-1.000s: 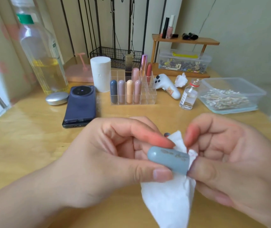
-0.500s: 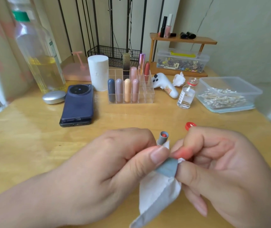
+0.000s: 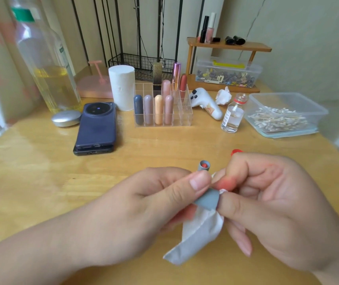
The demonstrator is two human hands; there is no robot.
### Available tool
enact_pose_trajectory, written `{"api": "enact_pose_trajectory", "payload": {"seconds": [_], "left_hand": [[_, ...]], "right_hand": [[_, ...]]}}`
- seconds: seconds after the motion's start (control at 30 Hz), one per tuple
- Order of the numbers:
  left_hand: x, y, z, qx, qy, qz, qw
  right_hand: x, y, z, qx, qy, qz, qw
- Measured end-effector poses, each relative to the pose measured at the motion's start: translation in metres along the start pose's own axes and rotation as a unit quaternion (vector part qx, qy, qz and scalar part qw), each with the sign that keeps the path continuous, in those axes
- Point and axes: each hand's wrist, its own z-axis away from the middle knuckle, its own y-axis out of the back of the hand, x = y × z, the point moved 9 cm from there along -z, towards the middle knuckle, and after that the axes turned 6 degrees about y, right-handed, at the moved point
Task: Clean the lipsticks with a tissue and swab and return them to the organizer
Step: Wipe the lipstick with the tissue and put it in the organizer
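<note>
— Which lipstick is being cleaned, and where is it?

— One grey lipstick [image 3: 204, 166], uncapped, held above the table [image 3: 41, 182] near the middle, between both hands. Its red tip points up and away. The left hand [image 3: 150, 206] is clamped on it, with the thumb laid across the barrel. Another grey part shows just below that thumb. Cap or lower barrel, I cannot tell.

— And the other hand?

— The right hand [image 3: 273, 202] is curled, its forefinger and thumb pinching one white tissue [image 3: 199, 237] against that grey part. The loose end hangs toward the near edge.

— How many are put away?

— I count eight stored lipsticks [image 3: 158, 109] upright in the clear organizer [image 3: 185, 116] at the far middle, four rounded ones in front and four behind.

— What's around it?

— To its right stands one small glass bottle [image 3: 233, 114], then one plastic tub [image 3: 318, 114] of cotton swabs [image 3: 277, 120], too many to count. One red cap [image 3: 236, 151] lies just beyond the right hand. Left of the organizer are one white roll [image 3: 121, 87], two stacked phones [image 3: 96, 124], one silver disc [image 3: 66, 118] and one tall bottle [image 3: 49, 64] of yellowish liquid.
</note>
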Motion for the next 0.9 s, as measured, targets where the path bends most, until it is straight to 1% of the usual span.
{"api": "enact_pose_trajectory", "payload": {"seconds": [0.03, 0.07, 0.1, 0.17, 0.2, 0.23, 0.27, 0.3, 0.33, 0.37, 0.4, 0.43, 0.5, 0.57, 0.67, 0.77, 0.8, 0.9], "left_hand": [[-0.011, 0.009, 0.000, 0.038, 0.002, 0.004, 0.999], [-0.003, 0.022, 0.004, 0.055, -0.024, -0.046, 0.997], [0.003, 0.019, 0.005, 0.050, -0.045, -0.080, 0.995], [0.004, 0.008, 0.006, 0.073, -0.066, -0.169, 0.981], [0.004, 0.013, 0.007, 0.085, -0.076, -0.181, 0.977], [0.007, 0.016, 0.004, 0.090, -0.054, -0.164, 0.981], [0.003, 0.016, 0.001, 0.082, -0.009, -0.110, 0.990], [-0.014, 0.013, 0.000, 0.053, 0.062, -0.031, 0.996], [-0.032, 0.006, -0.001, 0.004, 0.148, 0.056, 0.987], [-0.043, -0.004, 0.001, -0.053, 0.225, 0.142, 0.963], [-0.050, -0.011, 0.004, -0.107, 0.275, 0.202, 0.934], [-0.055, -0.014, 0.006, -0.144, 0.294, 0.236, 0.915], [-0.053, -0.015, 0.004, -0.194, 0.268, 0.280, 0.901], [-0.039, -0.013, -0.001, -0.228, 0.203, 0.341, 0.889], [-0.018, 0.001, -0.007, -0.217, 0.114, 0.427, 0.870], [-0.006, 0.007, -0.009, -0.214, 0.063, 0.465, 0.857], [-0.004, 0.006, -0.009, -0.216, 0.054, 0.469, 0.855], [-0.006, 0.003, -0.009, -0.220, 0.047, 0.472, 0.852]], "right_hand": [[0.002, 0.002, -0.001, 0.002, 0.000, -0.004, 1.000], [0.002, 0.003, -0.001, 0.006, 0.000, -0.015, 1.000], [0.002, 0.003, -0.001, 0.008, 0.005, -0.023, 1.000], [0.002, 0.000, 0.000, 0.001, 0.009, -0.044, 0.999], [0.001, -0.001, -0.001, 0.003, 0.009, -0.051, 0.999], [0.000, -0.001, -0.001, 0.001, 0.016, -0.052, 0.999], [-0.001, 0.000, -0.001, 0.002, 0.020, -0.049, 0.999], [-0.002, 0.001, -0.001, -0.001, 0.026, -0.044, 0.999], [-0.002, 0.000, 0.000, -0.007, 0.025, -0.035, 0.999], [-0.003, -0.001, 0.000, -0.012, 0.029, -0.025, 0.999], [-0.003, -0.002, 0.001, -0.014, 0.034, -0.012, 0.999], [-0.004, -0.002, 0.002, -0.015, 0.043, 0.002, 0.999], [-0.010, -0.001, 0.001, 0.003, 0.071, 0.017, 0.997], [-0.018, 0.004, 0.000, 0.019, 0.099, 0.003, 0.995], [-0.023, 0.011, -0.005, 0.024, 0.100, -0.041, 0.994], [-0.021, 0.005, -0.007, -0.032, 0.084, -0.102, 0.991], [-0.020, 0.003, -0.007, -0.049, 0.081, -0.107, 0.990], [-0.017, 0.008, -0.006, -0.077, 0.058, -0.061, 0.993]]}}
